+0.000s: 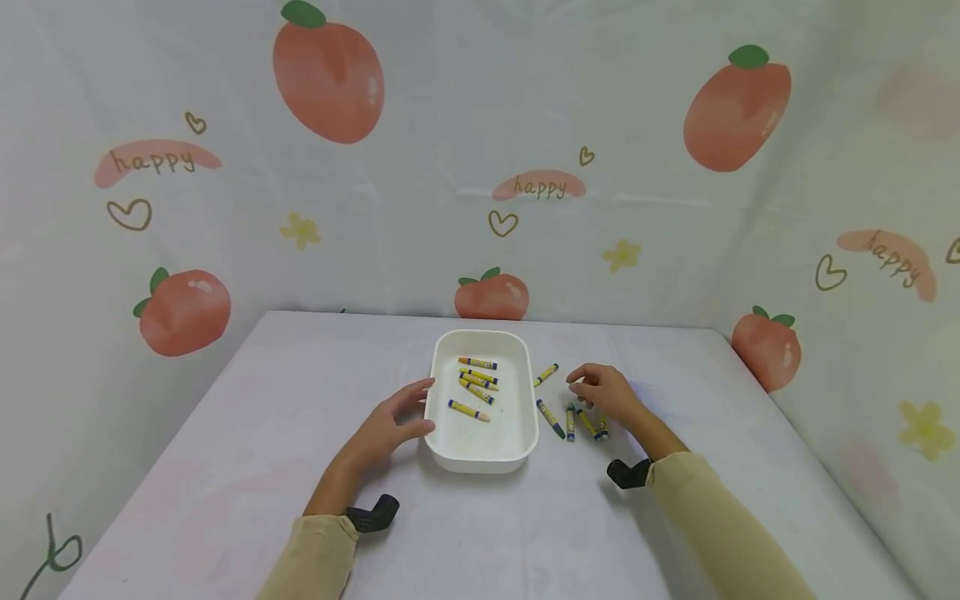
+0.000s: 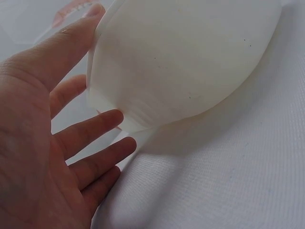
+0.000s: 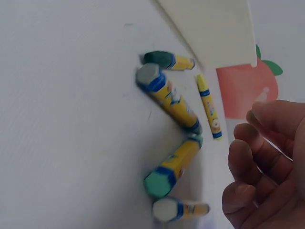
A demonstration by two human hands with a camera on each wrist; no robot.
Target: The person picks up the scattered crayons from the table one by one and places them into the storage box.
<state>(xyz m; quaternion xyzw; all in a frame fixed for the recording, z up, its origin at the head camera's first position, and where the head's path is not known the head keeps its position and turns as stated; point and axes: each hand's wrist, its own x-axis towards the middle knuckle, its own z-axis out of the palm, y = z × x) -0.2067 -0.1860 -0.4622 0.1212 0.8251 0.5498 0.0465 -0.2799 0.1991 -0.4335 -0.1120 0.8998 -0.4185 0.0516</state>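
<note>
A white plastic tray (image 1: 480,464) stands mid-table with several yellow-wrapped crayons (image 1: 468,411) lying in it. My left hand (image 1: 388,427) is at the tray's left side, thumb and fingers spread; in the left wrist view the thumb tip (image 2: 95,10) touches the rim. To the right of the tray, my right hand (image 1: 606,390) hovers over loose crayons with its fingers loosely bent and nothing between them. Below it in the right wrist view lie a dark green crayon (image 3: 164,60), a grey one (image 3: 174,102), a light green one (image 3: 172,164), a whitish one (image 3: 186,210) and a yellow one (image 3: 208,107).
A white cloth covers the table (image 1: 300,367). Behind it hangs a pale curtain (image 1: 420,208) printed with red fruit, hearts and the word happy. Each wrist carries a black mount, the left (image 1: 373,514) and the right (image 1: 628,474), beside beige sleeves.
</note>
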